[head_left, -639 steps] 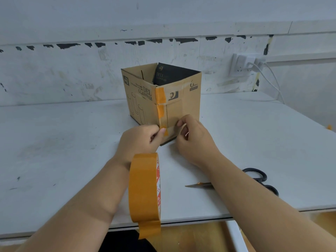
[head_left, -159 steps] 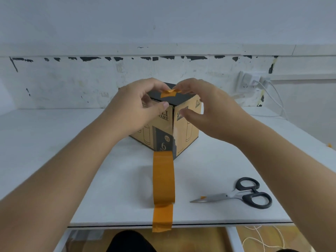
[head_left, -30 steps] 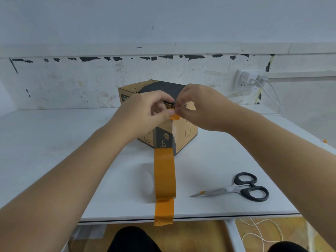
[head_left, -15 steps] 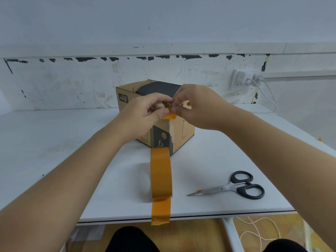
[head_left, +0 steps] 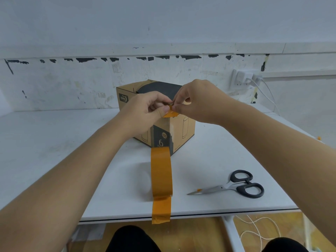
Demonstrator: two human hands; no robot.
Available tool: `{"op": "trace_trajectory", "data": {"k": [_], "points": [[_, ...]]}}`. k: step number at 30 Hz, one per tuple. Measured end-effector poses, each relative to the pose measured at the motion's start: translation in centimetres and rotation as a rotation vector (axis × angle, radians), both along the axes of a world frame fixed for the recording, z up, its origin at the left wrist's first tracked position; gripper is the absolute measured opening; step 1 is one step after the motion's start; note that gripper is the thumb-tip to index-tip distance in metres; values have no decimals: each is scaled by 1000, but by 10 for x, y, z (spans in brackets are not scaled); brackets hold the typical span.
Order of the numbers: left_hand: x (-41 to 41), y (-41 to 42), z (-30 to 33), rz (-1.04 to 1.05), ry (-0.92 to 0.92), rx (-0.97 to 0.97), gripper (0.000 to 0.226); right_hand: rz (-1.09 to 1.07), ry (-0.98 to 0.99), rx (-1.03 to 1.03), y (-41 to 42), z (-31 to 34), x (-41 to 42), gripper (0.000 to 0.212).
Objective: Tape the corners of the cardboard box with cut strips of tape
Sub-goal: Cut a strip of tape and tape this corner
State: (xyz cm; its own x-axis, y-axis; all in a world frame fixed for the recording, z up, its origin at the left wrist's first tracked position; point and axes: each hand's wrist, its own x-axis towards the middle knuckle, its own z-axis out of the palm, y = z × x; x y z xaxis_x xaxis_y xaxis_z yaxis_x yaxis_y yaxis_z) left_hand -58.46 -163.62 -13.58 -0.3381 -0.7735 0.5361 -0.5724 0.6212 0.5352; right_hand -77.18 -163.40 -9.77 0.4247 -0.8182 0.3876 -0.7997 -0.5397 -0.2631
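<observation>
While both hands, left (head_left: 145, 110) and right (head_left: 197, 100), pinch one small strip (head_left: 170, 114) at the box (head_left: 181, 128) top corner, it may fold onto itself. Roll (head_left: 161, 174) sits below the grip, tail over the tabletop (head_left: 54, 142) edge; scissors (head_left: 234, 186) lower right. Sides open.

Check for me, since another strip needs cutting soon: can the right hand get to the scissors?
Probably not yet: the right hand pinches the tape strip; the scissors lie unobstructed.
</observation>
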Motion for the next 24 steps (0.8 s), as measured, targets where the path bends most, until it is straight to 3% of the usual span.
{"op": "trace_trajectory", "data": {"k": [16, 24], "points": [[-5, 0, 12, 18, -28, 104, 21, -67, 111, -45, 1, 10, 8, 23], [0, -3, 9, 8, -51, 158, 9, -72, 110, -65, -1, 8, 7, 26]]}}
